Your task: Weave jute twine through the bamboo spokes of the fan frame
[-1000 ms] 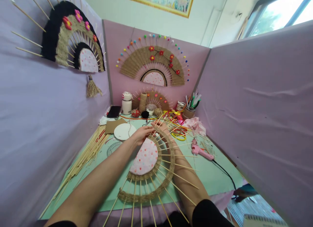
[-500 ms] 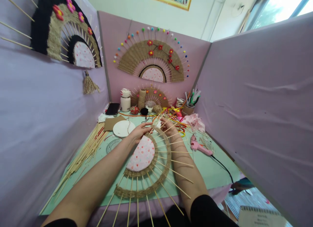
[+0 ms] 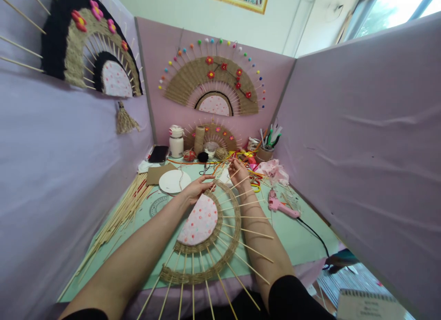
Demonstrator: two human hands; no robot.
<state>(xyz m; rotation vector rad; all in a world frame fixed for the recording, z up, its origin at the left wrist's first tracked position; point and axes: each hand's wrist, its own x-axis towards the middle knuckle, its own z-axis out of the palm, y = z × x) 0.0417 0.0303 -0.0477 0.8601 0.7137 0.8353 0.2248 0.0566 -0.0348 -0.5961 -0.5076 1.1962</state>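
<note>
A half-round fan frame (image 3: 220, 237) lies on the green mat, with a pink dotted centre (image 3: 201, 221), jute weaving (image 3: 203, 275) and bamboo skewers fanning outward. My left hand (image 3: 196, 190) rests on the far edge of the pink centre, fingers pinched near the skewers at the top. My right hand (image 3: 237, 169) is raised just beyond the frame's far end, fingers closed on a thin jute string that runs toward the weaving. Both forearms flank the frame.
A pink glue gun (image 3: 280, 207) with a black cord lies to the right. A bundle of bamboo sticks (image 3: 119, 214) lies left, near a white disc (image 3: 174, 180) and brown card. Twine spools, a white jar (image 3: 176, 141), a phone and a pen cup crowd the back. Finished fans hang on the partitions.
My right hand has lifted away from the frame's far end, toward the back, drawing the string out. My left hand stays at the top of the pink centre. The camera has shifted slightly.
</note>
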